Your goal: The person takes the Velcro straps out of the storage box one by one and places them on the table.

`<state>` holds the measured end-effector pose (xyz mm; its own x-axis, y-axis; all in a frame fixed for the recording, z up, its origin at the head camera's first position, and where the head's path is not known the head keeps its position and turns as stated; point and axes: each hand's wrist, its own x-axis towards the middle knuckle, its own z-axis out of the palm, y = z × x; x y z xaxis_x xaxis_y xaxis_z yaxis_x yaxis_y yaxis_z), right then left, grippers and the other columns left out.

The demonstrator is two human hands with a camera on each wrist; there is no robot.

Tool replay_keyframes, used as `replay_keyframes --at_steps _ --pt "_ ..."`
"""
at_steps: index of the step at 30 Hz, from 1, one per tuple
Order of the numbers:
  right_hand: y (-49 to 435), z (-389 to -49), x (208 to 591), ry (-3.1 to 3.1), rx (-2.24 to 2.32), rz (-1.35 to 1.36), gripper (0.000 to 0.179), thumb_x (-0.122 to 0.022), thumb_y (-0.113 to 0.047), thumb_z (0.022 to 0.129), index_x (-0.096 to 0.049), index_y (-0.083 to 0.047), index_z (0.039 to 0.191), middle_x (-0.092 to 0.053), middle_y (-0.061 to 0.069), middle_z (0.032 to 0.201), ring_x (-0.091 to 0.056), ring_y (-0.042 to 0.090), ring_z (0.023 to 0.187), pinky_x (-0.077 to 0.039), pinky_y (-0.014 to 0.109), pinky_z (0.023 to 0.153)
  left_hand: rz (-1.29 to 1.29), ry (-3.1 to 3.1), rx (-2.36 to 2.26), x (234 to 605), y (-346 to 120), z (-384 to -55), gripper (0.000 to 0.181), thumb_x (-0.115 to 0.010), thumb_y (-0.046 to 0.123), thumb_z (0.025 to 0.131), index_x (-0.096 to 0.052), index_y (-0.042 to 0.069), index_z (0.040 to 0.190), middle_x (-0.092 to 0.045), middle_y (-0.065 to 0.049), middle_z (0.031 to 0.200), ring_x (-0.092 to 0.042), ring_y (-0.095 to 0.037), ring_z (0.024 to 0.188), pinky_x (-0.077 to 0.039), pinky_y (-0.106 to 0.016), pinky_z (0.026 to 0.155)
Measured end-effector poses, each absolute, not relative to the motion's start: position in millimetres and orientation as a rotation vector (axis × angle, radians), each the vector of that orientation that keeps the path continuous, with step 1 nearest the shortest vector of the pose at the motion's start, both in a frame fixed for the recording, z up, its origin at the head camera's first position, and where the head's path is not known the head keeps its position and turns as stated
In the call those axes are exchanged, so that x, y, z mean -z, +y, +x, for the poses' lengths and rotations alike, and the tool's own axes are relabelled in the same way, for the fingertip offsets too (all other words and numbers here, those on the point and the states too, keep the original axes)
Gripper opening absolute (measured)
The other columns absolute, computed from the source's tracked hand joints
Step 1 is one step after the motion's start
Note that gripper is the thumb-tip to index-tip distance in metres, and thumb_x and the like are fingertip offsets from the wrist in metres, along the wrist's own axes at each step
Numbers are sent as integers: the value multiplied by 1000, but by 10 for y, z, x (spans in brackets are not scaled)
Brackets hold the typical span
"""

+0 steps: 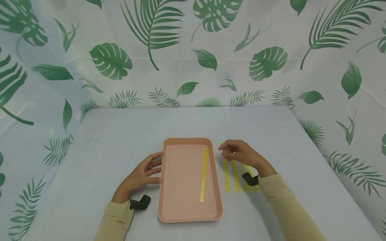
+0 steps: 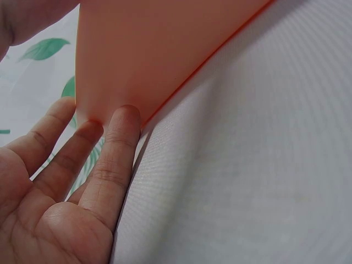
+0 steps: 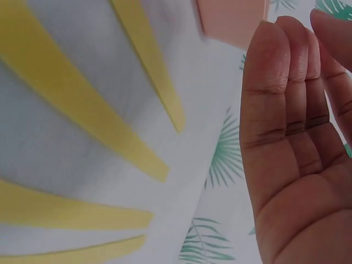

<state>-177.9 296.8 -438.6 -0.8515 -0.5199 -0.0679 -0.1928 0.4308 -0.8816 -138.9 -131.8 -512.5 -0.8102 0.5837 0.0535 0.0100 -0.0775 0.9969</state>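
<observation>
A pink rectangular tray (image 1: 181, 180) lies on the table with one yellow strap (image 1: 203, 175) lengthwise near its right side. The strap has a slot at its far, wider end. Against the tray's left outer wall (image 2: 137, 60) rest the fingertips of my left hand (image 1: 138, 175), fingers mostly straight. To the right of the tray, several similar yellow straps (image 1: 227, 177) lie side by side on the table. Over their far ends hovers my right hand (image 1: 241, 154), its fingers loosely bent. In the right wrist view its fingers (image 3: 267, 82) hold nothing and stay apart from the straps.
A white cloth covers the table (image 1: 126, 130). Behind it and at both sides hangs a white curtain (image 1: 181, 73) printed with green leaves. Each wrist carries a small black camera (image 1: 140, 203).
</observation>
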Motion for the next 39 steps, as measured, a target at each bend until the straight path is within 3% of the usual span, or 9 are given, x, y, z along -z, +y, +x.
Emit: replay_keyframes --at_steps 6,13,19,27,39 --pt "2854 -1803 4369 2405 1316 -713 20 -73 5 99 -71 10 119 -74 17 105 -69 15 92 -60 27 83 627 1807 -1935 5118 -1321 -1386 96 -84 -1 92 -24 -9 167 -30 -41 165 -41 -62 145 -56 -27 107" --pt "2723 -1819 4353 2390 1298 -782 19 -74 8 98 -72 11 117 -75 21 110 -72 25 101 -62 28 86 618 1805 -1937 5119 -1313 -1385 98 -85 2 91 -24 -9 167 -31 -41 164 -41 -62 145 -56 -28 107" --pt "2603 -1849 4358 2333 1306 -862 20 -73 15 95 -72 12 115 -75 25 111 -73 21 99 -63 30 89 627 1796 -1937 5119 -1311 -1387 99 -86 4 92 -23 -9 167 -31 -41 164 -42 -63 144 -57 -29 106" --pt "2439 -1892 4352 2202 1247 -1009 23 -75 17 91 -71 14 114 -73 29 112 -72 42 101 -64 38 93 612 1804 -1929 5118 -1320 -1387 98 -86 3 92 -24 -8 167 -31 -40 165 -42 -62 145 -58 -30 104" --pt "2231 -2017 4395 2130 1030 -1100 26 -70 18 90 -76 2 110 -77 12 112 -72 23 104 -62 34 95 613 1807 -1934 5118 -1320 -1390 98 -86 4 91 -25 -8 167 -31 -40 165 -42 -62 145 -57 -29 105"
